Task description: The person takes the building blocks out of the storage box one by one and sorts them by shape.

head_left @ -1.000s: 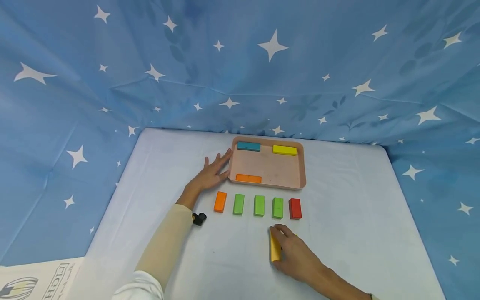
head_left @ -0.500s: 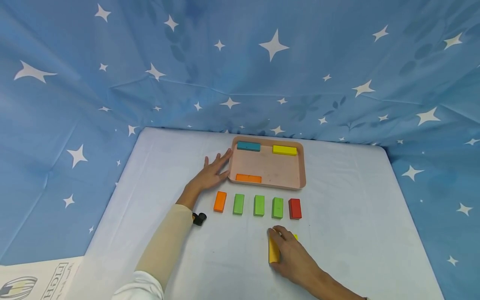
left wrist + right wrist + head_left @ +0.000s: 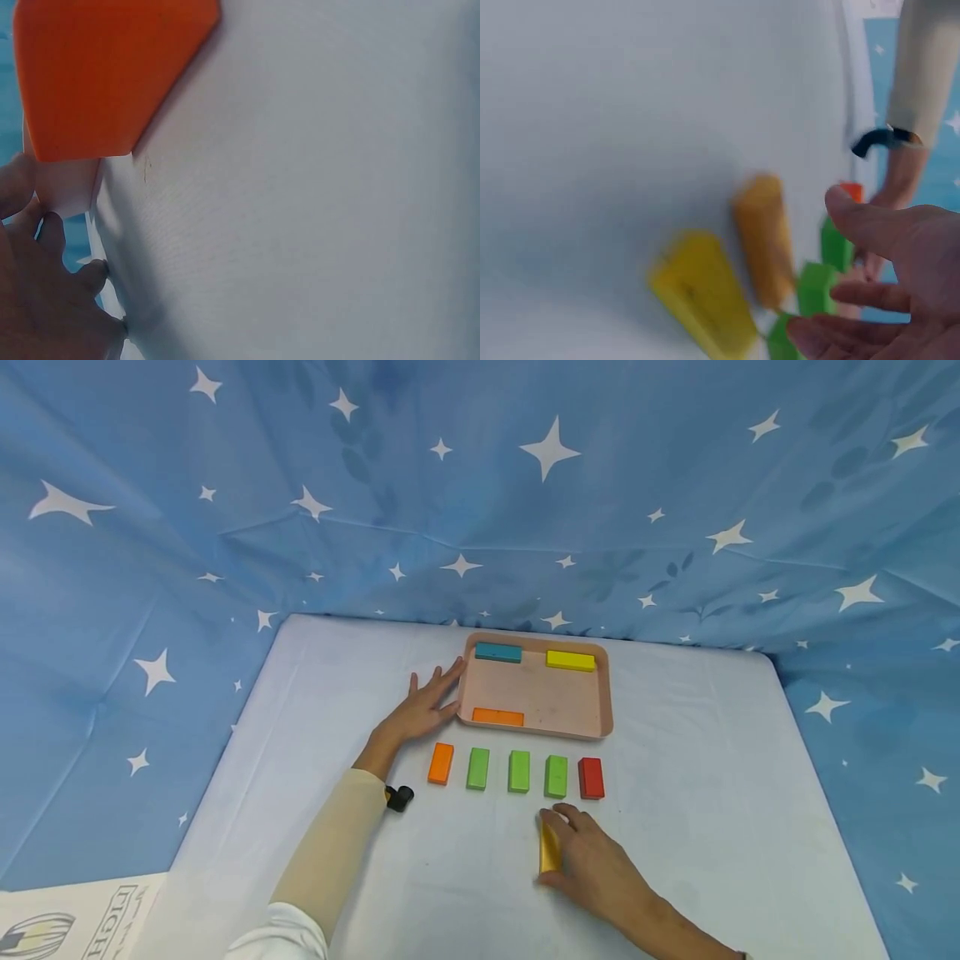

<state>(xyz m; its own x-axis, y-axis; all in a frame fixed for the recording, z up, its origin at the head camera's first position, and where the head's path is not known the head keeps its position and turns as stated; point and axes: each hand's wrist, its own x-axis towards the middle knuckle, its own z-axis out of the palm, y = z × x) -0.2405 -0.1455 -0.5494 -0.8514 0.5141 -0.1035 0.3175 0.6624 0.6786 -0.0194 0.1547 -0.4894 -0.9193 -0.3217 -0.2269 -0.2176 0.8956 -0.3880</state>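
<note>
In the head view, my left hand [image 3: 415,714] has its fingers spread against the left side of a shallow pink tray [image 3: 555,697]. My right hand [image 3: 600,868] is over a golden-yellow block [image 3: 550,850], which lies in front of a row of blocks. The right wrist view shows this hand's thumb and fingers apart, with a gap to the golden-yellow block [image 3: 763,240]. Beside it lies a bright yellow block [image 3: 705,292], hidden under the hand in the head view. The left wrist view has an orange block [image 3: 105,75] close up, near the left fingers.
An orange block [image 3: 441,764], several green blocks [image 3: 519,772] and a red block [image 3: 591,778] stand in a row before the tray. Inside the tray lie a blue block [image 3: 498,652], a yellow block [image 3: 570,661] and an orange block [image 3: 498,717]. Starry curtains [image 3: 480,485] surround the table.
My right hand has moved slightly up with its thumb and fingers around the golden-yellow block, and the bright yellow corner beside it is now covered. My left hand stays at the tray.
</note>
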